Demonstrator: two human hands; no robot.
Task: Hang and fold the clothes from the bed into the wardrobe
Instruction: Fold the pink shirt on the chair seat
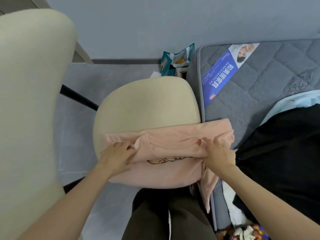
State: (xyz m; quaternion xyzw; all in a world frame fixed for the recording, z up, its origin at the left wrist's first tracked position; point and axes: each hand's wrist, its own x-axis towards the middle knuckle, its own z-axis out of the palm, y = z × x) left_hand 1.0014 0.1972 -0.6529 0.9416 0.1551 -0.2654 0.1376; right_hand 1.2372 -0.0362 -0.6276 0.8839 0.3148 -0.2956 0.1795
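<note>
A pink shirt (169, 141) with a dark printed drawing lies half folded across the near part of a cream chair seat (147, 104). Its upper part is doubled over toward me, so only a strip of the print shows. My left hand (116, 156) pinches the fold at the shirt's left side. My right hand (218, 155) grips the fold at its right side, where a sleeve hangs down off the seat edge. The wardrobe is out of view.
A grey quilted mattress (251, 87) with a blue label lies to the right. On it are a black garment (284, 153), a pale blue one (290, 101) and patterned clothes (245, 231). A cream chair back (29, 101) fills the left. A teal bag (174, 61) stands by the wall.
</note>
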